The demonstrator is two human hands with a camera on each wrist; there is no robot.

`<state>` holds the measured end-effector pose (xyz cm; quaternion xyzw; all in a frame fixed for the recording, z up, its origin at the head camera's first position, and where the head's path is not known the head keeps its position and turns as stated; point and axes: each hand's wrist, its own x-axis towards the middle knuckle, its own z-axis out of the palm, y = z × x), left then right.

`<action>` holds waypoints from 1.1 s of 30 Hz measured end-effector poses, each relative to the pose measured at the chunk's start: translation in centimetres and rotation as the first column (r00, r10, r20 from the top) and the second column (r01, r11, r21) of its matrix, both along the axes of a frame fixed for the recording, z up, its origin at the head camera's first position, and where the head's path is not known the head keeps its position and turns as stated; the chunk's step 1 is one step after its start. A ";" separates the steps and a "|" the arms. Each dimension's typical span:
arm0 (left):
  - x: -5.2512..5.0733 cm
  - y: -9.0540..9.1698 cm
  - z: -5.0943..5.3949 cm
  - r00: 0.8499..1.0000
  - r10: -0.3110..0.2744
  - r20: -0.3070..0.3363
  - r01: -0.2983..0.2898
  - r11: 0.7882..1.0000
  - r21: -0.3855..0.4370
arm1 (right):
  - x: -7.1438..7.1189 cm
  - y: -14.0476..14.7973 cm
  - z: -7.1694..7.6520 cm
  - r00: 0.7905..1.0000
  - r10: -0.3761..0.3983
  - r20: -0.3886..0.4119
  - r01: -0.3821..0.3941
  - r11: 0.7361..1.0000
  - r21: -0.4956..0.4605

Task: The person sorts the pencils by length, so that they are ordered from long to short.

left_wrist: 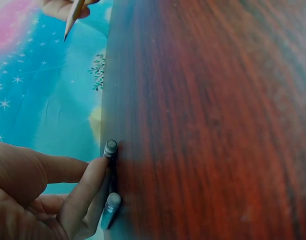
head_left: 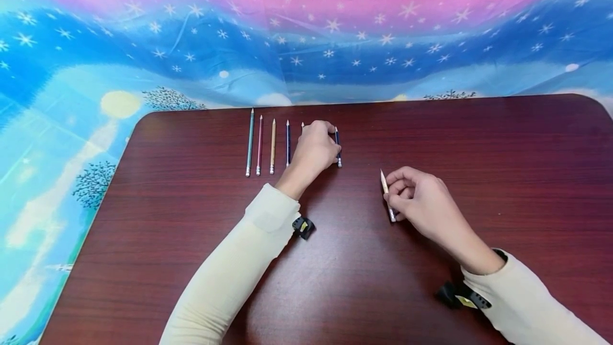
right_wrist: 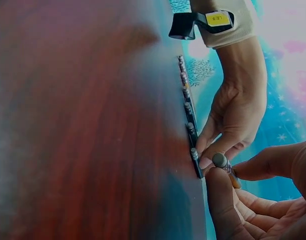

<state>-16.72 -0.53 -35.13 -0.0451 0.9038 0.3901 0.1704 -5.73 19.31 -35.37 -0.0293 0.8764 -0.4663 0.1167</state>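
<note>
My left hand (head_left: 316, 145) is over the right end of a row of pencils and pinches a dark blue pencil (head_left: 338, 148) lying on the table. In the left wrist view, its eraser end (left_wrist: 111, 147) shows at the fingertips, with another pencil's eraser end (left_wrist: 113, 202) just beside. Behind the hand, one pencil tip (head_left: 303, 124) peeks out; the rest of it is hidden. My right hand (head_left: 421, 198) pinches a pale yellowish pencil (head_left: 387, 193) between thumb and fingers, sharpened tip pointing away and eraser end towards me.
Left of my left hand lie a teal pencil (head_left: 250, 145), a pink one (head_left: 259, 145), a yellow one (head_left: 273, 145) and a dark blue one (head_left: 288, 140), side by side, tips away. The brown table (head_left: 191, 217) ends at the back against a colourful cloth (head_left: 297, 41).
</note>
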 end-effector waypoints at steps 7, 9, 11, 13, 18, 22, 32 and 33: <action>0.0 0.0 0.0 1.000 -0.001 -0.011 0.001 1.000 -0.007 | -1.3 -0.4 0.4 1.000 0.001 0.002 -0.001 1.000 -0.004; 0.0 0.0 0.0 1.000 0.000 -0.005 0.000 1.000 -0.004 | -1.8 -0.4 0.7 1.000 -0.001 0.007 0.001 1.000 -0.013; 0.0 0.0 0.0 1.000 0.000 -0.003 0.000 1.000 -0.002 | -2.3 -0.4 0.9 1.000 -0.005 0.012 0.005 1.000 -0.017; 0.0 0.1 0.0 1.000 0.001 -0.004 -0.001 1.000 -0.002 | -2.8 -0.3 1.2 1.000 -0.010 0.020 0.010 1.000 -0.022; -0.1 0.0 0.0 1.000 0.002 -0.003 -0.002 1.000 -0.001 | -4.2 -0.5 1.5 0.999 -0.022 0.044 0.024 0.999 -0.035; -0.1 0.0 0.0 1.000 0.006 0.006 -0.006 1.000 0.006 | -5.3 -0.9 1.2 0.998 -0.030 0.062 0.032 0.999 -0.030; -0.2 0.1 0.1 1.000 0.010 0.009 -0.010 1.000 0.003 | -8.1 -2.1 0.3 0.997 -0.049 0.056 0.049 0.999 0.014; -0.2 0.1 0.1 1.000 0.008 0.010 -0.008 1.000 0.003 | -8.3 -2.1 0.2 0.997 -0.052 0.054 0.051 0.999 0.018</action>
